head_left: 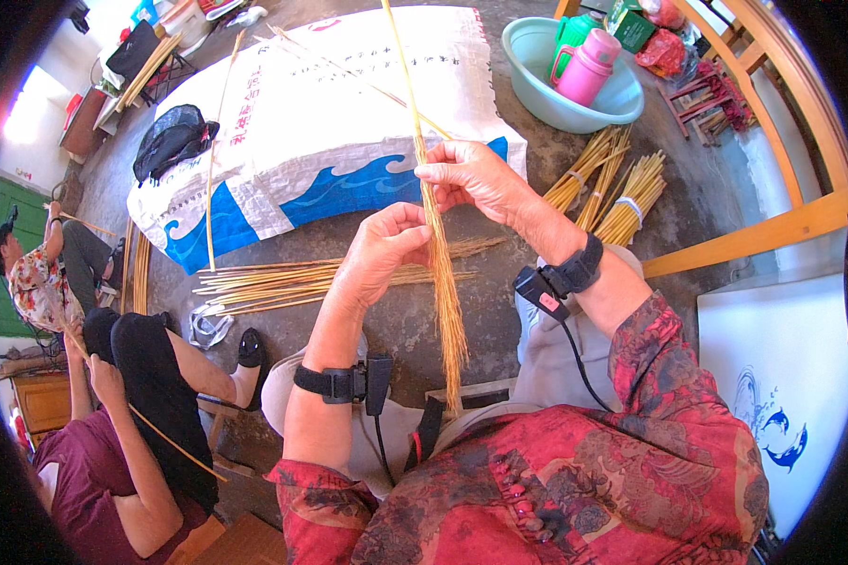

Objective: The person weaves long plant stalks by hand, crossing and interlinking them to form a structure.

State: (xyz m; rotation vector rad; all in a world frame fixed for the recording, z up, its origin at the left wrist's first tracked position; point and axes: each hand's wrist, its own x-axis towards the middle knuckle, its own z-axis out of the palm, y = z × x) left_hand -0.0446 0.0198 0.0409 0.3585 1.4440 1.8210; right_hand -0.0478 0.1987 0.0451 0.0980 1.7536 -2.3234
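A long golden straw stalk (447,311) with a bushy, bristly head hangs upright before my chest, its thin stem rising away over the white sheet. My right hand (476,184) pinches it between thumb and fingers, where the bristles meet the stem. Just lower, my left hand (383,252) is closed at the left side of the bristles, thumb and fingertips on them. Beneath my hands, a pile of similar loose stalks (292,285) lies on the floor. Each of my wrists has a black strap with a small cabled box.
A white and blue woven sheet (367,104) spreads ahead, bearing a black mesh bag (172,143) and loose stalks. Tied stalk bundles (631,202) lie at right below a basin (537,108) holding two flasks. A wooden frame (754,235) stands right. Two people sit left, one close, holding a stalk (179,444).
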